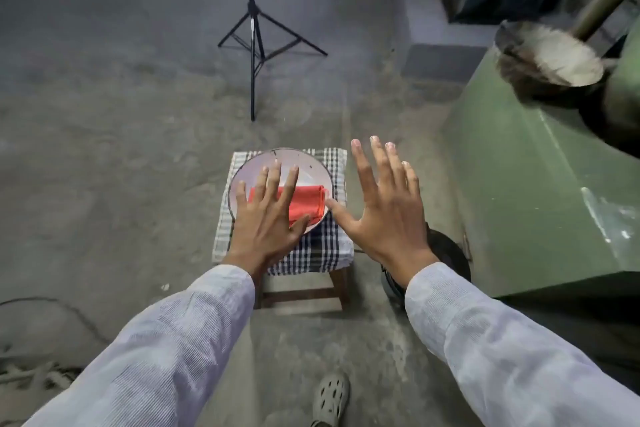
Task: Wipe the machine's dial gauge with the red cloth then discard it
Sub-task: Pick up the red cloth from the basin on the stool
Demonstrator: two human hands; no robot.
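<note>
on concrete floor point(121, 149), cloth-draped stool point(322, 253)

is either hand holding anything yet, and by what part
Nothing is held. Both hands are open with fingers spread: the left hand hovers over the folded red cloth in the plate, the right hand beside it.

A black tripod stand point(254, 45) rises from the grey concrete floor point(104, 149). Nearer, a small wooden stool point(304, 291) carries a black-and-white checked towel point(322, 246), and a white plate point(287, 159) rests on the towel. A grey perforated clog point(330, 399) shows at the bottom edge. A dark cable point(52, 305) curves across the floor at left.
</note>
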